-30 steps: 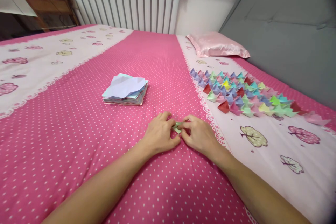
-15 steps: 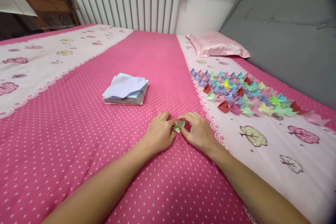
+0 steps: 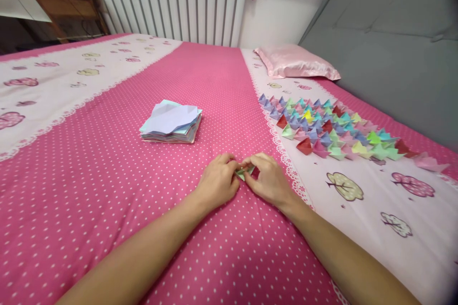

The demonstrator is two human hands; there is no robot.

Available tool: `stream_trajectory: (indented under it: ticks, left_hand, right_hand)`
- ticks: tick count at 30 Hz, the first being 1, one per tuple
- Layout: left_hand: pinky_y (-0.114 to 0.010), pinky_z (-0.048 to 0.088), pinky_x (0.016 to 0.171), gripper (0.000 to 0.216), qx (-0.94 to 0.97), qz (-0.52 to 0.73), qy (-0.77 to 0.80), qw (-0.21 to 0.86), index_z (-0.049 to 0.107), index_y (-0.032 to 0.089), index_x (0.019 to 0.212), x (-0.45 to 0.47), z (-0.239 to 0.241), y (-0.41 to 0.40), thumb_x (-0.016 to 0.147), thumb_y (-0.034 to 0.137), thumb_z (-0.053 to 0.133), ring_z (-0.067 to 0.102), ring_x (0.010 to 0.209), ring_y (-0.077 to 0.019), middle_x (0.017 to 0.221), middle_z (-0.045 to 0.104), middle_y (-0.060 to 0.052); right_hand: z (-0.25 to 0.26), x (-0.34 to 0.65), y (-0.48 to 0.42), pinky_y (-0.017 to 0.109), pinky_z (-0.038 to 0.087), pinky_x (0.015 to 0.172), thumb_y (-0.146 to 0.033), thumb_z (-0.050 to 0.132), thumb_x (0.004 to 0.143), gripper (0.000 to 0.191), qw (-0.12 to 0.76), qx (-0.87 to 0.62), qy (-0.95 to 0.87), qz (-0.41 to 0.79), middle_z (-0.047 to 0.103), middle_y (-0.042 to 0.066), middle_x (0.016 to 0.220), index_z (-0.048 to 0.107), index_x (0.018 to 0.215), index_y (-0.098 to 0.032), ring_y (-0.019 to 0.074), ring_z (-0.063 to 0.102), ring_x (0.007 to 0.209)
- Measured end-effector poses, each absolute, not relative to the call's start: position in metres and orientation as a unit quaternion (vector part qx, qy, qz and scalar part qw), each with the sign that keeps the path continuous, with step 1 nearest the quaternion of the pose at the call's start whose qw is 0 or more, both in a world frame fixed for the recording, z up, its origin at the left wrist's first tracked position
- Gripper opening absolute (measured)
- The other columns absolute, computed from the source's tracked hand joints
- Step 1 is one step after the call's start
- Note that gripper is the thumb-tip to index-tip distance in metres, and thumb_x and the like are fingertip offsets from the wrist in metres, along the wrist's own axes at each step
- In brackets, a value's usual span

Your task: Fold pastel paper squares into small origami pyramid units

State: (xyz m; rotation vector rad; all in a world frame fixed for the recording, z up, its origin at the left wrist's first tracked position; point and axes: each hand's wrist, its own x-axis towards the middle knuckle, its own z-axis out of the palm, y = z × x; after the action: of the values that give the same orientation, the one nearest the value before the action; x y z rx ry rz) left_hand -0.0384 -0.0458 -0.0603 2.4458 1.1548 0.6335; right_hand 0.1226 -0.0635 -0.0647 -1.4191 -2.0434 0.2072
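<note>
Counting from the small folded green paper [image 3: 241,176] as the clock's centre, with twelve running straight away from the person, a wooden desk [image 3: 64,4] is standing far off at ten o'clock. A white radiator [image 3: 179,7] is lining the wall at eleven. Nearer, at ten again, a stack of paper sheets [image 3: 171,121] is sitting on the pink dotted bedspread [image 3: 214,71], a pale lilac sheet topping it a little askew.

At nine, the left hand [image 3: 219,178] is resting low over the cloth, its thumb and forefinger pinching the paper's left end. The paper itself is lying between the two hands, mostly hidden by fingers. At three, the right hand [image 3: 266,178] is gripping the other end, its forefinger arching above and its thumb pressing from below, only a narrow gap showing.

A pink satin pillow [image 3: 296,62] is lying at one o'clock. At two, rows of colourful paper boats [image 3: 336,152] are covering the pale stripe, and a grey padded headboard [image 3: 390,43] is rising beyond them.
</note>
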Motion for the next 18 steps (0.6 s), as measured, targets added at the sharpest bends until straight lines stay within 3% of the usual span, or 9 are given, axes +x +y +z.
stream_trajectory:
  ticks: [2,5,9,18]
  left_hand:
    - [-0.038,0.045,0.088,0.033,0.830,0.281,0.415,0.244,0.057,0.014,0.102,-0.037,-0.062,-0.045,0.071,0.009,0.049,0.057,0.096,-0.0221,0.103,0.060,-0.011]
    - [-0.038,0.046,0.089,0.053,0.716,0.379,0.392,0.435,0.041,0.014,0.122,-0.031,-0.061,-0.046,0.072,0.013,0.055,0.059,0.100,-0.0206,0.110,0.060,-0.013]
    - [-0.034,0.046,0.089,0.050,0.547,0.408,0.333,0.650,0.040,0.014,0.122,-0.023,-0.056,-0.053,0.077,0.022,0.059,0.061,0.099,-0.0185,0.109,0.062,-0.013]
    - [-0.036,0.039,0.098,0.031,0.450,0.439,0.275,0.727,0.055,0.017,0.110,-0.023,-0.058,-0.053,0.079,0.023,0.057,0.058,0.106,-0.0203,0.115,0.062,-0.009]
  right_hand:
    - [-0.062,0.121,-0.065,0.034,0.044,0.075,-0.012,0.059,0.073,0.012,0.364,-0.548,-0.751,0.057,0.066,0.002,0.077,0.063,0.079,-0.021,0.0201,0.057,0.079]
    - [-0.057,0.118,-0.070,0.035,0.044,0.076,-0.012,0.059,0.073,0.011,0.439,-0.555,-0.707,0.010,0.068,0.002,0.076,0.064,0.076,-0.022,0.0199,0.058,0.078]
    - [-0.054,0.110,-0.079,0.036,0.043,0.076,-0.019,0.060,0.076,0.005,0.471,-0.544,-0.693,-0.039,0.068,0.003,0.074,0.065,0.075,-0.022,0.0201,0.059,0.076]
    - [-0.055,0.107,-0.080,0.035,0.041,0.078,-0.013,0.059,0.076,0.019,0.470,-0.541,-0.696,-0.051,0.070,0.000,0.074,0.064,0.091,-0.022,0.0185,0.059,0.075]
